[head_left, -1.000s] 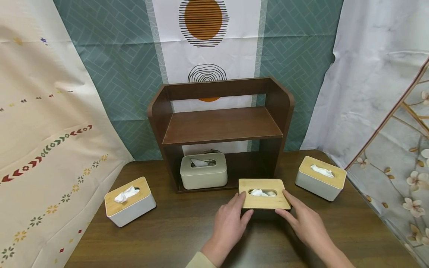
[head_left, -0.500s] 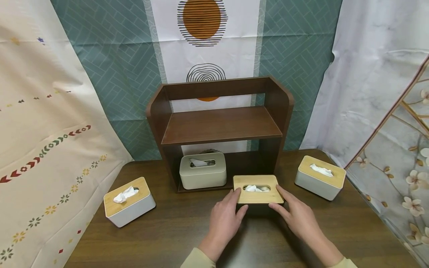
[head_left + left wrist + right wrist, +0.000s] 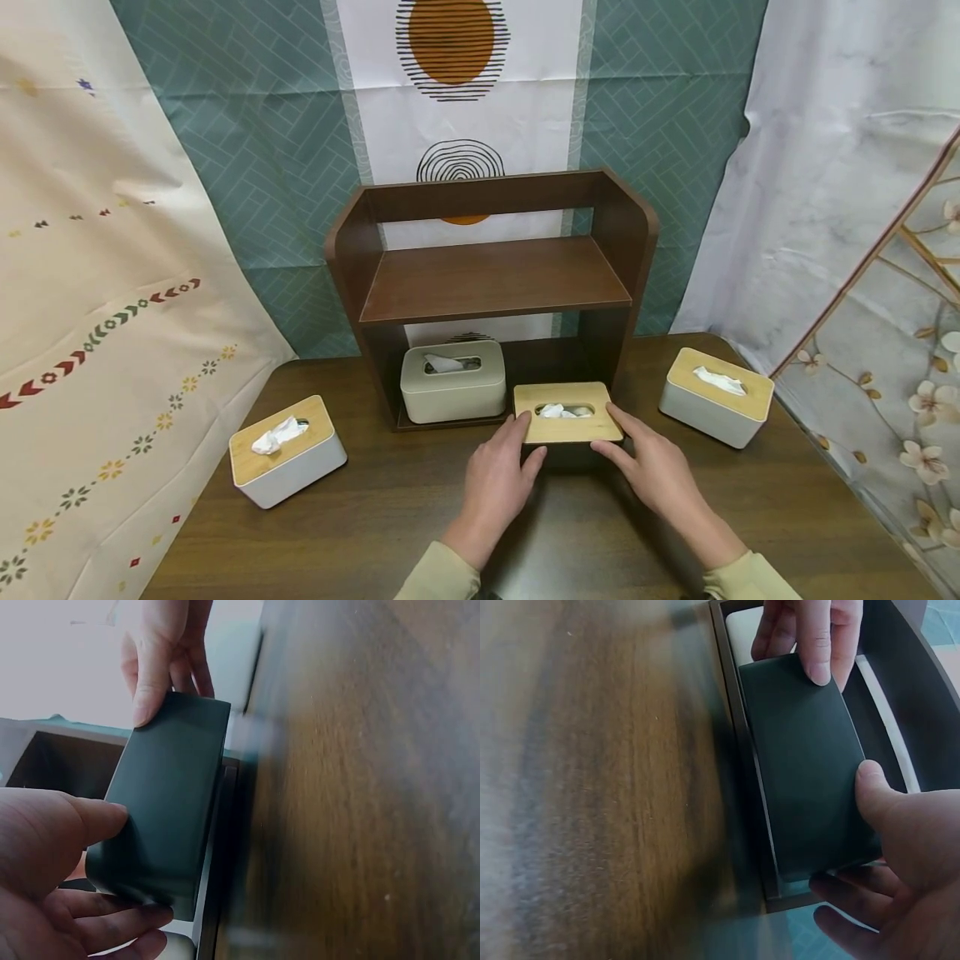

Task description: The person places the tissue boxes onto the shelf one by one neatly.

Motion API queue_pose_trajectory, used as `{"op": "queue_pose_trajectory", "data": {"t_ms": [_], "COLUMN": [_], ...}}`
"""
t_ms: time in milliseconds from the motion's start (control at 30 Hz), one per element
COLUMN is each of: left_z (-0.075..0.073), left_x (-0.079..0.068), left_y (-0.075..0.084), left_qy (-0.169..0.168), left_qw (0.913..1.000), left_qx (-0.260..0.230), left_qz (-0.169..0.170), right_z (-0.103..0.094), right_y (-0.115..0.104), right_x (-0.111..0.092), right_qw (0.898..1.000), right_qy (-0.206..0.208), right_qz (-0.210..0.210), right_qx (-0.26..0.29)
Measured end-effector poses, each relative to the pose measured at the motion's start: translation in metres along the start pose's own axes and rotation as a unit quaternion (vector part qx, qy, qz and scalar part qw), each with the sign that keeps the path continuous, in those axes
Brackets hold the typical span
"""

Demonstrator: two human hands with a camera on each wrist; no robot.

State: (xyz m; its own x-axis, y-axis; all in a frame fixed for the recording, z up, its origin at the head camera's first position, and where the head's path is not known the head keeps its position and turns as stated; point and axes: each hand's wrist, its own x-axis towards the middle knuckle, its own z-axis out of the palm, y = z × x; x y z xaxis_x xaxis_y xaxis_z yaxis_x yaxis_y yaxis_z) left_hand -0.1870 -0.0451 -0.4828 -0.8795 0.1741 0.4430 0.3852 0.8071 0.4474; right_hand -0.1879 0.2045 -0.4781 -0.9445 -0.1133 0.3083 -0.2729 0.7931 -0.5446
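Both hands hold a dark green tissue box point(image 3: 573, 431) with a light wooden lid and a white tissue in its slot. My left hand point(image 3: 495, 487) grips its left end, thumb on the near face. On the opposite end my right hand point(image 3: 656, 467) grips it the same way. The box is at the front edge of the lower level of a dark brown shelf point(image 3: 495, 279), right of a beige tissue box point(image 3: 454, 392) standing inside. In the left wrist view the box's dark front point(image 3: 169, 780) faces the camera; the right wrist view shows that face too.
A white tissue box point(image 3: 300, 467) with a wooden lid sits angled on the table point(image 3: 360, 533) at the left. Another white tissue box point(image 3: 712, 408) with a wooden lid stands on the right. Patterned cloths point(image 3: 285, 150) hang behind and at the sides.
Both hands have moved the dark green tissue box forward and slightly left, towards the shelf's lower level and closer to the beige box. The other tissue boxes have stayed put.
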Motion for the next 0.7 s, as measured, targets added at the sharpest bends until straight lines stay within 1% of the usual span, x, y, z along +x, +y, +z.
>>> {"op": "queue_pose_trajectory", "data": {"t_ms": [133, 367, 700], "left_z": [0.001, 0.007, 0.014], "left_x": [0.003, 0.008, 0.015], "left_y": [-0.002, -0.006, -0.011], "left_qy": [0.005, 0.008, 0.007], "left_qw": [1.0, 0.9999, 0.9997], "left_qx": [-0.003, -0.007, -0.014], "left_qz": [-0.001, -0.007, -0.018], "right_z": [0.003, 0.008, 0.012], "right_y": [0.0, 0.004, 0.009], "right_x": [0.005, 0.013, 0.023], "right_qw": [1.0, 1.0, 1.0], "right_qy": [0.0, 0.007, 0.0], "right_qz": [0.0, -0.005, 0.0], "right_qx": [0.001, 0.001, 0.001]}}
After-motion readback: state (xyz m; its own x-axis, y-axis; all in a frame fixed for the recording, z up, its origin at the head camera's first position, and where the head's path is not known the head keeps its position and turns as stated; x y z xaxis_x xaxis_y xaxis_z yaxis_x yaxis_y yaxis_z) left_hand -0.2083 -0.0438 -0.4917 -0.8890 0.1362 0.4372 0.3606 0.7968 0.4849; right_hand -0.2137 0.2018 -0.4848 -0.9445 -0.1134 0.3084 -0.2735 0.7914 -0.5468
